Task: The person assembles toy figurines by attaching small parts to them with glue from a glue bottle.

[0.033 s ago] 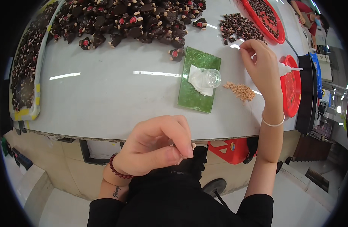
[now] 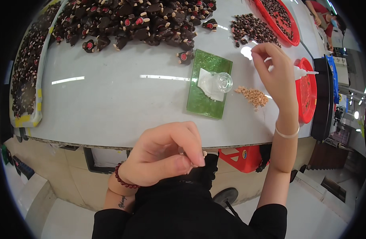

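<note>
Hands work apart at a grey table (image 2: 111, 107). Left hand (image 2: 165, 153) hovers near the table's front edge, close to the body, fingers curled tight with thumb and forefinger pinched together; a small dark piece with a pale tip (image 2: 204, 153) shows just at the fingertips, though what it is cannot be told. A dark bead bracelet (image 2: 123, 181) sits on that wrist. Right hand (image 2: 276, 75) is raised over the right side of the table, closed around a white squeeze bottle (image 2: 300, 73) whose nozzle points right, toward a red tray (image 2: 306, 115). A pale bangle (image 2: 287, 133) circles that wrist. Between the hands lies a green mat (image 2: 203, 105) carrying white paper (image 2: 207, 81) and a small clear glass cup (image 2: 223, 82). A pile of tan bits (image 2: 253, 95) lies just right of the mat. Dark pieces with red and pale spots (image 2: 135, 22) crowd the far side; a second red tray (image 2: 284, 20) holds more.
</note>
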Demonstrator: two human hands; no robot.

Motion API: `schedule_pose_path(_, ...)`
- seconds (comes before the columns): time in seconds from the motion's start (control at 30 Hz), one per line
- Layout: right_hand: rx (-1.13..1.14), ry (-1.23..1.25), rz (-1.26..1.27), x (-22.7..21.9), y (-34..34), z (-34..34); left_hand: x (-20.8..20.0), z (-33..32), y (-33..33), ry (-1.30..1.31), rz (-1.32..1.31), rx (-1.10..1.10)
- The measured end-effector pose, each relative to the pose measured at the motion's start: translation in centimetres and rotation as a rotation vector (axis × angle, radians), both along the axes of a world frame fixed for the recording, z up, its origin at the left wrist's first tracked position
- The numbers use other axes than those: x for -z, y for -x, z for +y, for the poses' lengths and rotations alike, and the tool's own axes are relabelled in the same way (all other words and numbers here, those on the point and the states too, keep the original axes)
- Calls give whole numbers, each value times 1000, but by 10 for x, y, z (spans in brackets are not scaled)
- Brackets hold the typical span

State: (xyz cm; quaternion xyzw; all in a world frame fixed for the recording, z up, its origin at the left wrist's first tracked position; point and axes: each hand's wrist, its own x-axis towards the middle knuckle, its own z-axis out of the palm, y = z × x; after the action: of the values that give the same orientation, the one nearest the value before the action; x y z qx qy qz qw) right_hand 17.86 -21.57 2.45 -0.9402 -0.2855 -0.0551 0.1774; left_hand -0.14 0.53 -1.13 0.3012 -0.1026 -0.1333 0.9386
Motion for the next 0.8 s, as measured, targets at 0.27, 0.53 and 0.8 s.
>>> schedule_pose_path(0.27, -399, -712, 480, -28, 115, 34, -10, -13, -9, -452, -195, -79)
schedule_pose_path(0.53, -300, -848, 545, -10, 127, 20, -9, -19, -9, -533, -258, -117)
schedule_pose_path(0.8, -294, -555, 102, -21, 129, 19, -12, -19, -10, -685, -303, -151)
